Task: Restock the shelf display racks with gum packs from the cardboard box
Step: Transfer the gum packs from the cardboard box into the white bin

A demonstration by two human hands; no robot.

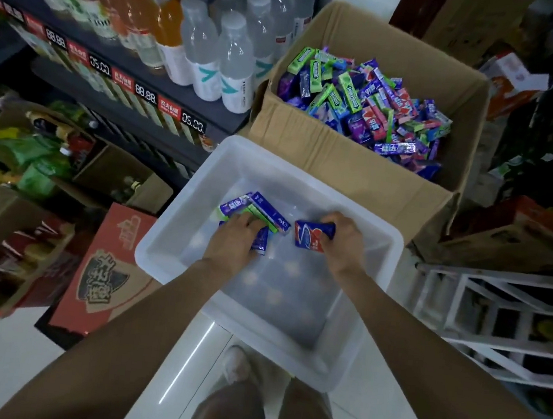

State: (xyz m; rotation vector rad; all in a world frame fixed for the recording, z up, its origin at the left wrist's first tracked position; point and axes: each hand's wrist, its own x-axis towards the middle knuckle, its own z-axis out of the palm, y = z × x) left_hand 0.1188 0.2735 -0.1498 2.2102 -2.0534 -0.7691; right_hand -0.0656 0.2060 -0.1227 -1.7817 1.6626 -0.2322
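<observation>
An open cardboard box [349, 162] holds several gum packs [363, 98] in green, purple, blue and red. In front of it stands a translucent white plastic tub [305, 185]. Inside the tub my left hand [234, 239] rests on a small pile of purple and green gum packs [254, 207], its fingers curled over them. My right hand [344, 241] grips a blue and red gum pack [311, 235] just above the tub floor, a short gap to the right of the pile.
A dark shelf [137, 90] with drink bottles and price tags runs along the left. Cardboard cartons [103, 268] sit on the floor at the left. A metal step ladder [496, 324] lies at the right. White floor tiles [9, 368] lie below.
</observation>
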